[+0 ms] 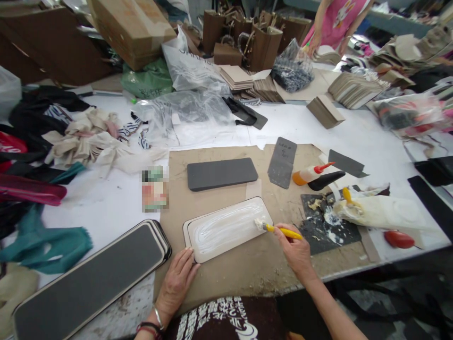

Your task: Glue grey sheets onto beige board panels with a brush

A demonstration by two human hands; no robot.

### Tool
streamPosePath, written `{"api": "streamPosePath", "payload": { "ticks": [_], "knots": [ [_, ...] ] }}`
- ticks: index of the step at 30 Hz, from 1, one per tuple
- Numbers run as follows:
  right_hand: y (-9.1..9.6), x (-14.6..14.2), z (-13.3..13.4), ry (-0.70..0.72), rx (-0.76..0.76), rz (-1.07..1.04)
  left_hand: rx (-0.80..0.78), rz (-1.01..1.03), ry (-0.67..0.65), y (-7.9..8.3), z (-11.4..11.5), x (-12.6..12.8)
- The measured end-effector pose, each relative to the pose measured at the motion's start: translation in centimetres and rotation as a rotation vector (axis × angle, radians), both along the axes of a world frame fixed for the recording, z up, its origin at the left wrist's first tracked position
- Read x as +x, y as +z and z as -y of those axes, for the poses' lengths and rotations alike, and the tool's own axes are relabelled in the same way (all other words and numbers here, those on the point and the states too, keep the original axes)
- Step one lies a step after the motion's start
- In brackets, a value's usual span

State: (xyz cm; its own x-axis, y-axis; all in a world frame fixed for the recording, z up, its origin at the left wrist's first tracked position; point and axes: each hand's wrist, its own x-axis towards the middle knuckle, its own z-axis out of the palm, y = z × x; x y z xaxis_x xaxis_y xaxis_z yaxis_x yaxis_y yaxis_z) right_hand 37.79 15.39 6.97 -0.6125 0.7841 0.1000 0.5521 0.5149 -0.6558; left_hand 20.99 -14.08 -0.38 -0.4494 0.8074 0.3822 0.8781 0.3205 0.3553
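Squeeze bottle (305,174) — orange-filled — near right hand (295,250) holding brush (279,230).

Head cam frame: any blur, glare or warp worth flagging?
Head view: wide-lens warp bows the white table toward the frame edges; the glue-coated panel shows a soft sheen, no hard glare; the right hand and yellow-handled brush look sharp; shadows are faint; a pixelated patch obscures one item.
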Motion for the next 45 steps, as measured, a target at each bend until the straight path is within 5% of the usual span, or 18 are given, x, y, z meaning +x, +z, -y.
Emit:
{"api": "streamPosePath", "payload": {
  "ticks": [6,12,17,23,27,32,36,45],
  "knots": [
    [-0.5,1.1,-1.6,-0.134,-0.007,0.044,-0.019,0.008,0.006,-0.1,-0.1,-0.2],
    [2.2,0.2,-4.8,-0.102,0.12,0.094,-0.041,0.022,0.036,1.2,-0.4,-0.2],
    [2.6,-5.8,-7.8,0.015,0.045,0.128,0.041,0.102,0.215,2.7,-4.4,-1.9],
    [-2.2,-14.7,-11.6,0.129,0.192,0.453,0.098,0.064,0.386,2.2,-12.4,-9.3],
    [-4.7,-16.8,-11.2,0.16,0.311,0.605,0.018,-0.072,0.297,-0.2,-15.5,-12.3],
    [-5.2,-17.0,-9.3,0.199,0.405,0.62,-0.085,-0.129,0.226,-2.4,-16.7,-12.8],
    [-4.9,-17.4,-9.4,0.182,0.365,0.599,-0.143,-0.127,0.186,-1.4,-16.8,-14.2],
    [-3.0,-18.1,-11.5,0.53,0.259,0.705,-0.227,-0.047,-0.004,1.5,-16.7,-17.4]
  ]
}}
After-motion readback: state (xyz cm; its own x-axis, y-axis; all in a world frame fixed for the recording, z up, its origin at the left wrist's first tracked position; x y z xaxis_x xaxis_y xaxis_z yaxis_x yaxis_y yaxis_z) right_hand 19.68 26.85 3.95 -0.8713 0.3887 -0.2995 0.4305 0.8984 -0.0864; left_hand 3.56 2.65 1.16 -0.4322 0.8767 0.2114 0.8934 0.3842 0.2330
